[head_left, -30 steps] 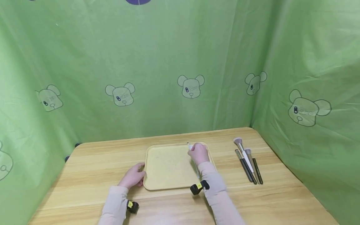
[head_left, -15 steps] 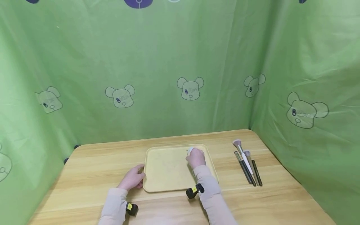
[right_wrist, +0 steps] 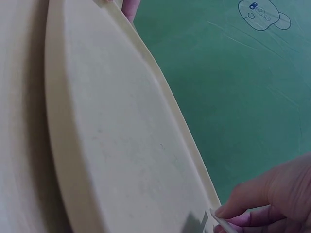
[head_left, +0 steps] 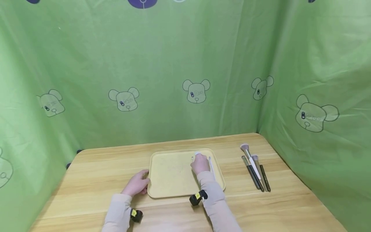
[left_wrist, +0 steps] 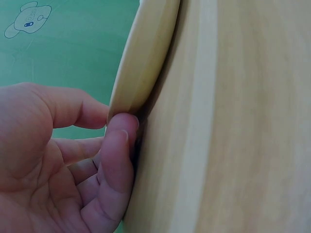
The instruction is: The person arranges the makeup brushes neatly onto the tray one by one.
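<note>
The left grip [head_left: 136, 183] pinches the yellow tray [head_left: 171, 174] by its rim, the tray lying just right of it, probably light and stiff. The right grip [head_left: 200, 163] pinches a slim pale stick [right_wrist: 223, 223] between its fingertips, likely light, best held mid-length.

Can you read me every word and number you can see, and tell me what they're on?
There are none I can read for sure.
Bear faces on the green curtain: pale letters, too faint and blurred to read.
Yellow labels on the black wrist cameras: tiny marks, too small to read.
Tray and brushes: no writing I can make out.
</note>
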`<state>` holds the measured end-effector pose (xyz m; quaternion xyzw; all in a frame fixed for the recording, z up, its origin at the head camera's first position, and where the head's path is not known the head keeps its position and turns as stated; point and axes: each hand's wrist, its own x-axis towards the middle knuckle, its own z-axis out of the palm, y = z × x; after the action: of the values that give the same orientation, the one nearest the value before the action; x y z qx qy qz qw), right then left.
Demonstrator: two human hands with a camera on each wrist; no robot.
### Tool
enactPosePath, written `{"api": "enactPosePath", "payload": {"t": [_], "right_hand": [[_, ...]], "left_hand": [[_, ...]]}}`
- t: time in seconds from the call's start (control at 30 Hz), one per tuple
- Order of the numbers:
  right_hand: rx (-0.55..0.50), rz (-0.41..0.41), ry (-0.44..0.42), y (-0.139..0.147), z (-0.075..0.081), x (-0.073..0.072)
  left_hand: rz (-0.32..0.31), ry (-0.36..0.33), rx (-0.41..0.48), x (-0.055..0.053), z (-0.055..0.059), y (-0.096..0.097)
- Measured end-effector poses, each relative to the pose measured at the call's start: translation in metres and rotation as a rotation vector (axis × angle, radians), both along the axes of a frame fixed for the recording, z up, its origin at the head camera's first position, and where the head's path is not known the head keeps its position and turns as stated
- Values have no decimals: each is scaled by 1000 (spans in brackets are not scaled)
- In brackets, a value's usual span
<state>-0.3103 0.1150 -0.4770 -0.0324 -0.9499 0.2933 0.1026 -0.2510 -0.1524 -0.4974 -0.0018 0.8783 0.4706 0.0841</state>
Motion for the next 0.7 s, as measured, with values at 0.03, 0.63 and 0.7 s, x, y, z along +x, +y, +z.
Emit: {"api": "enactPosePath", "payload": {"t": [0.03, 0.63, 0.7], "right_hand": [[3, 1, 0, 0, 1, 0], [65, 11, 18, -4, -5, -1], [67, 9, 5, -5, -4, -1]], "left_hand": [[1, 1, 0, 0, 0, 0], [-6, 2, -15, 0, 1, 1], [-7, 6, -19, 0, 0, 1]]}}
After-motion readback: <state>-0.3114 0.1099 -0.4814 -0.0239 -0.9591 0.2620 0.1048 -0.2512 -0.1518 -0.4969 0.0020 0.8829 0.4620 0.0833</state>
